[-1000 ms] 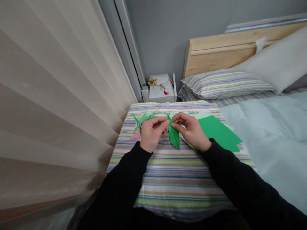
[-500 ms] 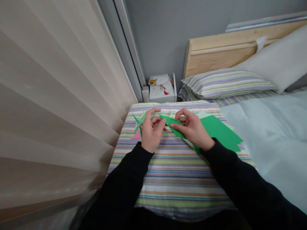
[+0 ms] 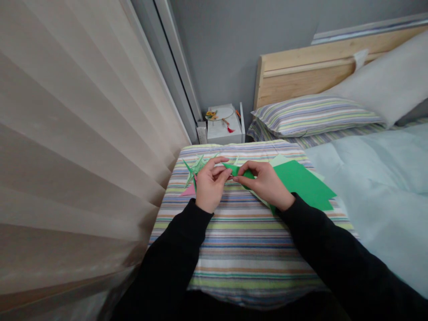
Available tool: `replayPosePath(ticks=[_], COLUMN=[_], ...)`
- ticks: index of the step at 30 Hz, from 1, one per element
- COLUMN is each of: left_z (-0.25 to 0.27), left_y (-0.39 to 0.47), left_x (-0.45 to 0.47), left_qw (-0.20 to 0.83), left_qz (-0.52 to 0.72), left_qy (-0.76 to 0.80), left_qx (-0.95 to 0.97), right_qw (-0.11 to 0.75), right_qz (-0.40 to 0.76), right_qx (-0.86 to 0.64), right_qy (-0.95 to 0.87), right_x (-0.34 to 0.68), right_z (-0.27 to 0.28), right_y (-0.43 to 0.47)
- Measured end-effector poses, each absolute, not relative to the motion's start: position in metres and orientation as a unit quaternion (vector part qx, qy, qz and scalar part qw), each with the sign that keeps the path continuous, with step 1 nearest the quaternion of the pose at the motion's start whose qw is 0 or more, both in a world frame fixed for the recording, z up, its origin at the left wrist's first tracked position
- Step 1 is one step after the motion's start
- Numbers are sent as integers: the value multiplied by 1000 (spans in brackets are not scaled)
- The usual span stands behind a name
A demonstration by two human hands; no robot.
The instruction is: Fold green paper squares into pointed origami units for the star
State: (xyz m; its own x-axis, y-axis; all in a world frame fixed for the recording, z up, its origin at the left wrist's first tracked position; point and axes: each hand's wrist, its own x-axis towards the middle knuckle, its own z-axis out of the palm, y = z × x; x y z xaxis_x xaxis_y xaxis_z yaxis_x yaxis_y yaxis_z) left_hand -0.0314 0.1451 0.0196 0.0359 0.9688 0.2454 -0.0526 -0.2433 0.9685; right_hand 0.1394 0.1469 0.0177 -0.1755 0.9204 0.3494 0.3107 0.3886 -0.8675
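The striped cushion (image 3: 247, 249) carries the work; its near half is bare stripe, with free room between the hands and the person's body. The cushion's left edge runs close along the pleated curtain (image 3: 67, 156), its right edge meets the pale blue blanket (image 3: 377, 187).

The folded green paper piece (image 3: 238, 170) is held just above the cushion's far half, between both hands. The left hand (image 3: 209, 185) pinches its left tip between thumb and fingers; the right hand (image 3: 265, 185) pinches it just to the right, fingertips of both grips nearly touching. Most of the piece is covered by the right hand, so its shape is hard to make out.

Right of the right hand, a stack of green paper sheets (image 3: 306, 185) lies on the cushion, partly hidden by the wrist. Left of the left hand, finished green origami figures (image 3: 197, 166) lie partly hidden; a pink paper corner (image 3: 189, 191) shows beneath.
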Motion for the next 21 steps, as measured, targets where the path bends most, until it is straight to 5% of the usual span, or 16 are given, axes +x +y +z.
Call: replayPosePath(ticks=[21], left_z=[14], left_y=[148], left_x=[-31], left_qw=[570], left_qz=[565], left_qy=[390], left_qx=[452], right_qw=[466], right_qz=[335], right_qx=[-435], right_qy=[-694], right_x=[141], right_z=[21], right_y=[145])
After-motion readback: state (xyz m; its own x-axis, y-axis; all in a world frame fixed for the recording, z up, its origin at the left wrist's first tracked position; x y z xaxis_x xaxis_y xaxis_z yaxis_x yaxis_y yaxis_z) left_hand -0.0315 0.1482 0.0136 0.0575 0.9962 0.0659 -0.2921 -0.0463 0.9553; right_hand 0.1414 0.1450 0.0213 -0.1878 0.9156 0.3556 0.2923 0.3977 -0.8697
